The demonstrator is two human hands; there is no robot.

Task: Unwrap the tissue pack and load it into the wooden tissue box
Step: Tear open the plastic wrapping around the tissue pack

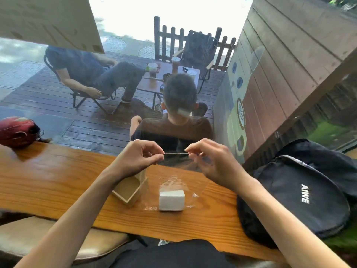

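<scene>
My left hand (138, 156) and my right hand (209, 161) are raised above the wooden counter (58, 182), each pinching one end of the top edge of a clear plastic wrapper (179, 167) stretched between them. The wrapper hangs down toward the counter. A white block of tissues (171, 200) stands on the counter under my hands, with crinkled clear film around its base. Left of it, the open wooden tissue box (131, 191) lies on the counter, partly hidden by my left forearm.
A black backpack (301, 192) rests on the counter's right end. A red helmet (18, 131) sits at the far left. Beyond a glass pane, two people sit at a small table with drinks (170, 74) on a wooden deck. A stool (38, 236) stands below the counter.
</scene>
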